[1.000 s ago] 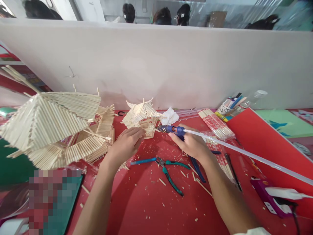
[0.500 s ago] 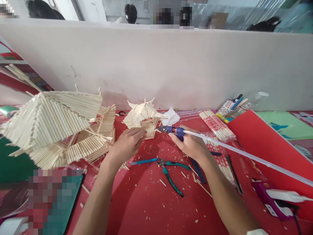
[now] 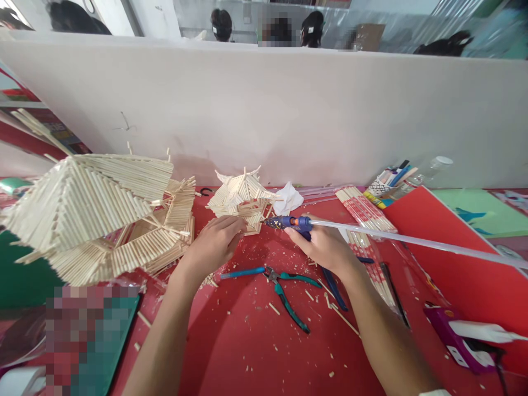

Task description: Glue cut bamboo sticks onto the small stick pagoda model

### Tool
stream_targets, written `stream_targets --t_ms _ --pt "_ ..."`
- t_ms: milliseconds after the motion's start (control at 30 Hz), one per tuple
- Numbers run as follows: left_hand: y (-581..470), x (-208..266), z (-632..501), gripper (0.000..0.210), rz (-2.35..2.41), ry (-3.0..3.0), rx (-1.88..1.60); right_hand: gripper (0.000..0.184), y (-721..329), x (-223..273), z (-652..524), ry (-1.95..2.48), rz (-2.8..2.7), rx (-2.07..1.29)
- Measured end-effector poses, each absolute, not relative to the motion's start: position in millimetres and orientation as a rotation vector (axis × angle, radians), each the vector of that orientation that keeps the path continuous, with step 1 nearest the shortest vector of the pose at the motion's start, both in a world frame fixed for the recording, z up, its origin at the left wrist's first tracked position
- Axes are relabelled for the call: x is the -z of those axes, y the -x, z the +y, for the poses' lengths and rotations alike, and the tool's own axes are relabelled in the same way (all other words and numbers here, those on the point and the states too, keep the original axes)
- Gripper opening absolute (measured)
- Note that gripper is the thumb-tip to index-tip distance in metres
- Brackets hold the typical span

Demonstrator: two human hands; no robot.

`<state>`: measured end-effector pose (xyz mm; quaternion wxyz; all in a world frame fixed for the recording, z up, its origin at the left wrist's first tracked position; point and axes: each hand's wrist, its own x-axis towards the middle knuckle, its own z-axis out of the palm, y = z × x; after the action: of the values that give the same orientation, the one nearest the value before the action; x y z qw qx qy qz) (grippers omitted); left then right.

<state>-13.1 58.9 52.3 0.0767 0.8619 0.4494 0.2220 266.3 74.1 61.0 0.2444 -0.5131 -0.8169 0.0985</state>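
A blue hot glue gun [image 3: 291,221] is gripped in my right hand [image 3: 328,245], with a long clear glue stick [image 3: 396,235] running out of its back to the right. Its nozzle points left at a small stick-built pavilion model [image 3: 243,192] and meets or nearly meets its lower right side. My left hand [image 3: 218,236] rests against the model's front left with bent fingers. Their tips are partly hidden, so what they pinch cannot be made out. Below the hands lie green-handled cutting pliers [image 3: 284,291] and a blue pen [image 3: 242,273].
A larger stick-built pavilion [image 3: 94,203] stands on the left. Packs of wooden sticks [image 3: 365,212], a pen cup [image 3: 381,184], a red board [image 3: 457,264] and a purple power strip [image 3: 457,341] are on the right. Stick scraps litter the red table [image 3: 231,352]. A white partition [image 3: 264,110] rises behind.
The glue gun's nozzle has shifted slightly left and down, and the rear of the glue stick has swung upward. My left hand has stayed in place.
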Motion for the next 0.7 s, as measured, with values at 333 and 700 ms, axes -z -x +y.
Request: stream_targets --t_ms 333,700 --pt "12.2 -53.9 58.0 0.024 1.365 -2.573 -0.647 0.033 -266.8 -64.6 74.3 1.335 -2.230 -0.373" --pt "7.0 -54.4 57.3 0.023 1.477 -2.578 -0.702 0.033 -267.4 -62.6 76.7 1.363 -2.185 -0.364"
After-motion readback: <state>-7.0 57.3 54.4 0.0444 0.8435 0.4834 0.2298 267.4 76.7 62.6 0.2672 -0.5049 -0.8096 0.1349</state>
